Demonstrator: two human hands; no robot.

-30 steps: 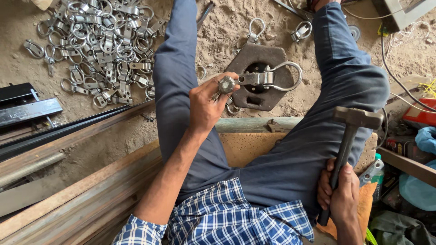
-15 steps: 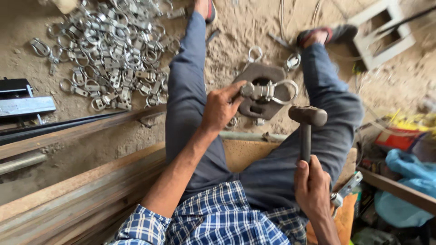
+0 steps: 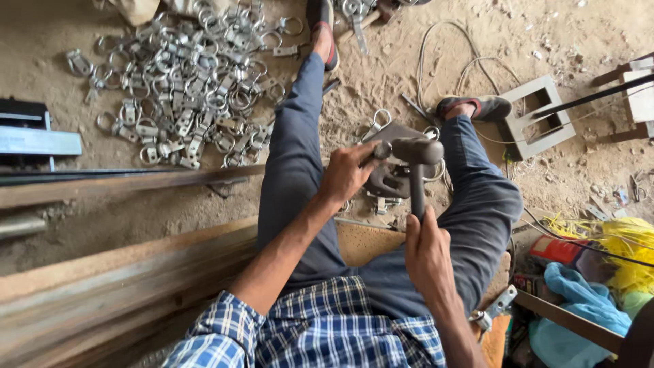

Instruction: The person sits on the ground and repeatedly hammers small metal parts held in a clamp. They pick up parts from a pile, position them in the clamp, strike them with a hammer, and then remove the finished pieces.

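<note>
At about ten o'clock on the sandy floor [image 3: 82, 191] lies a heap of silvery metal rings and clasps [image 3: 184, 82]. Moving right, the left hand [image 3: 349, 174] has its fingers pinched closed on a small grey metal fitting [image 3: 381, 151], pressing it onto the dark flat steel block [image 3: 388, 178] between the person's legs. Just to its right, the right hand [image 3: 428, 255] is wrapped tight round the handle of a dark steel hammer [image 3: 417, 153], whose head sits right at the fitting. It looks like the striking step; a square blow clear of the holding fingers seems needed.
</note>
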